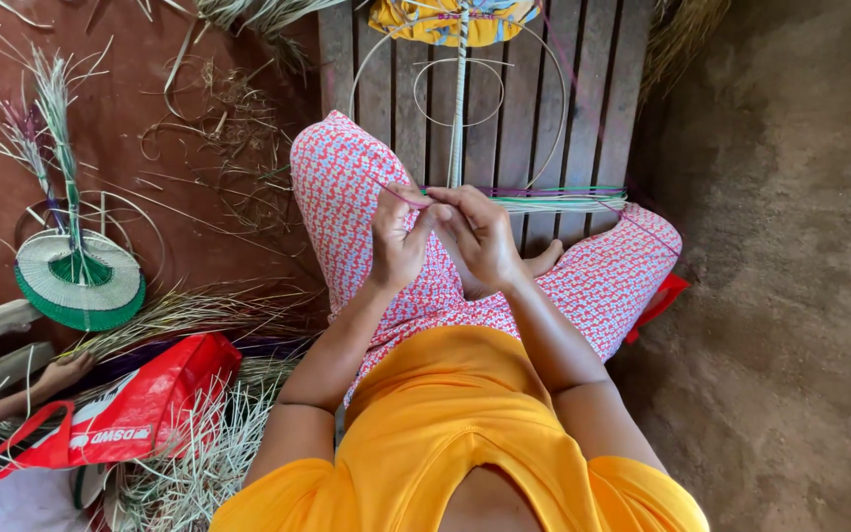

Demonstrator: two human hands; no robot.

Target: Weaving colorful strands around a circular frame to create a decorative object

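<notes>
My left hand [398, 234] and my right hand [480, 234] meet above my lap, both pinching thin coloured straw strands [554, 200] that run off to the right in green, purple and pale tones. A straight bundled stick [459, 108] rises from my hands toward the top, with thin wire-like hoops [458, 91] curving around it. I sit cross-legged in red-and-white patterned trousers [342, 197] and a yellow top.
A wooden slatted pallet [524, 89] lies under the work. A half-woven green and white round fan [79, 279] rests on the red floor at left. A red bag [140, 404] and loose straw [199, 453] lie lower left, near another person's hand [59, 374]. Bare earth floor lies right.
</notes>
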